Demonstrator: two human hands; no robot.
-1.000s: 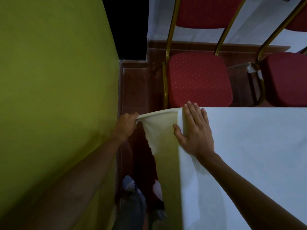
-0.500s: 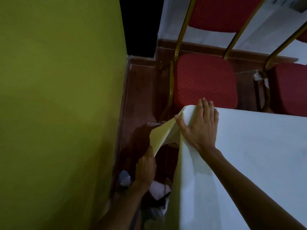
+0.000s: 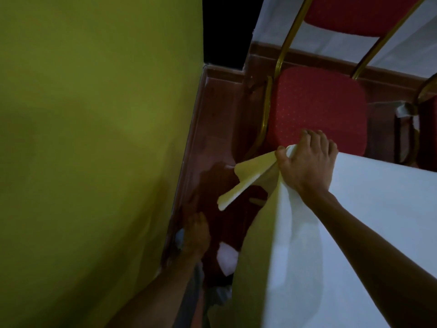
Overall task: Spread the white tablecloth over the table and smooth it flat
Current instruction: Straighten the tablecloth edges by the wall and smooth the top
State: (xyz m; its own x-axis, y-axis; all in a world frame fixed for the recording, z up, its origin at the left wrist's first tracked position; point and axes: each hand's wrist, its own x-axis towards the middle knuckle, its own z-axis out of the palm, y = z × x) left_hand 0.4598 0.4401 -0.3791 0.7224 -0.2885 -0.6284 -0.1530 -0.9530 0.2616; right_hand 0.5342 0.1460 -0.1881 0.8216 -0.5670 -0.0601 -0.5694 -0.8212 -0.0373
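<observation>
The white tablecloth [image 3: 369, 209] covers the table at the right and hangs down over its left end. My right hand [image 3: 307, 162] presses on the cloth at the table's far left corner, thumb pinching the fabric there. A folded flap of cloth [image 3: 248, 178] sticks out loose to the left of that corner, pointing down and left. My left hand [image 3: 196, 235] is low in the gap between wall and table, below the flap and apart from it, fingers loosely apart and holding nothing.
A yellow-green wall [image 3: 94, 150] runs close along the left, leaving a narrow strip of dark red floor [image 3: 212, 129]. A red chair with a gold frame [image 3: 316, 110] stands just beyond the table corner, a second one [image 3: 428, 129] at the right edge.
My left hand has let go of the cloth corner and dropped down toward the floor. The freed flap now hangs loose, while my right hand grips the table corner more tightly.
</observation>
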